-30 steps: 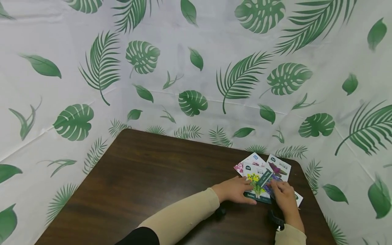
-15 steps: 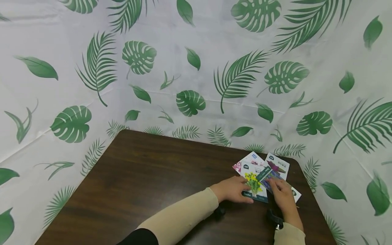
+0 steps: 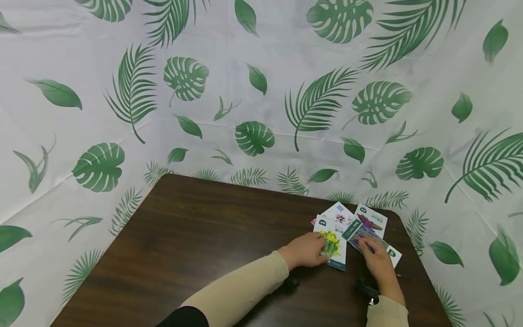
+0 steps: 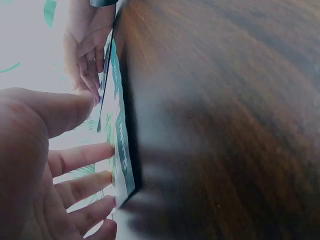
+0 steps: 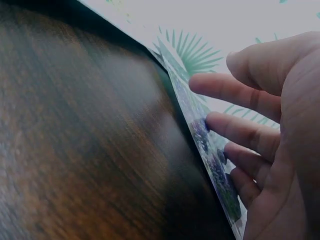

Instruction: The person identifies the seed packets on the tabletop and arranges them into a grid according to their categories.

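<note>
On the far right part of the dark wood table (image 3: 204, 236), a small fan of seed packets lies flat, both hands on it. Left hand (image 3: 304, 250) rests fingers straight on the yellow-flower packet (image 3: 332, 243), fingertips (image 4: 100, 177) pressing its face, nothing curled round it. Right hand (image 3: 376, 259) lies just beside, fingers (image 5: 235, 132) stretched flat on the purple-flower packet (image 3: 361, 232), also pressing, not gripping. Hands are near each other but apart, the two packets' edges between them. Purple-flower packet overlaps the yellow one's right edge, tilted. Behind them, pink-flower packet (image 3: 338, 213) and another white packet (image 3: 372, 218) poke out toward the back wall, partly covered. One more white packet corner (image 3: 394, 255) shows right of the right hand. Beige sleeve (image 3: 241, 286) on left forearm; black wrist-camera strap (image 3: 366, 289) at the right wrist. White backdrop with green leaf print (image 3: 253, 91) wraps round the table.
</note>
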A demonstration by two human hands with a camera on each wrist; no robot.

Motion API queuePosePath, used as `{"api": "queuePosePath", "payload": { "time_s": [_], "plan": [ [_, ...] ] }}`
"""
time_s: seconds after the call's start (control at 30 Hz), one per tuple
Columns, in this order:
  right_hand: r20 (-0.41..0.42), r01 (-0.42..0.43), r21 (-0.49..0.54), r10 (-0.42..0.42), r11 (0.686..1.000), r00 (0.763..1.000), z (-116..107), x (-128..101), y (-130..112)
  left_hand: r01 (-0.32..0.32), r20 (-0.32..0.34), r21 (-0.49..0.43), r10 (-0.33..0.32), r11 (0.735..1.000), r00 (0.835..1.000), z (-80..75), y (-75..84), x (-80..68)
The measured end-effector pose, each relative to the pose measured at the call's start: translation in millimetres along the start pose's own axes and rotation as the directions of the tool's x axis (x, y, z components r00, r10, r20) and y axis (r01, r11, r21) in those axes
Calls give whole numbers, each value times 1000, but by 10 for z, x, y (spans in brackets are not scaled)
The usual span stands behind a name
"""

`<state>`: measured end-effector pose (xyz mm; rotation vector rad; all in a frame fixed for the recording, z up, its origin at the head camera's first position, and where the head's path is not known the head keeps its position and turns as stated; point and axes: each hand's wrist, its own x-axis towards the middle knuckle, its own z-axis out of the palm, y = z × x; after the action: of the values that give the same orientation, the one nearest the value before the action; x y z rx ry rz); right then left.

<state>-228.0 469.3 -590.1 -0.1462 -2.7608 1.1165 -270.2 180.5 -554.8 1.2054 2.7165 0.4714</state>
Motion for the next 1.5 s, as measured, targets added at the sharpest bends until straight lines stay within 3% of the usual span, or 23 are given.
{"api": "queuePosePath", "payload": {
  "time_s": [0.13,0.27,0.4,0.6,0.77,1.1,1.33,1.5],
  "plan": [
    [21,14,-8,-14,1000,1000,37,27,4,109,-17,-3,-109,994,994,32,1,-74],
    [19,40,-5,-40,999,999,70,33,11,180,-41,94,-177,979,983,71,21,-147],
    [-1,36,7,-36,999,999,32,15,14,213,-92,214,-197,954,976,75,62,-166],
    [-21,32,19,-32,999,999,-38,-5,35,222,-107,269,-200,937,974,90,88,-146],
    [-5,7,22,-7,1000,1000,-39,-6,55,212,-67,224,-202,951,977,85,61,-186],
    [-6,6,39,-6,999,1000,-9,6,67,280,-8,-62,-281,958,960,94,-91,-326],
    [-88,16,70,-10,997,996,23,33,28,266,-61,-93,-273,959,960,62,-236,-439],
    [-140,-47,77,58,996,989,-4,-19,45,262,-35,-123,-268,957,963,64,-312,-514]
  ]
}}
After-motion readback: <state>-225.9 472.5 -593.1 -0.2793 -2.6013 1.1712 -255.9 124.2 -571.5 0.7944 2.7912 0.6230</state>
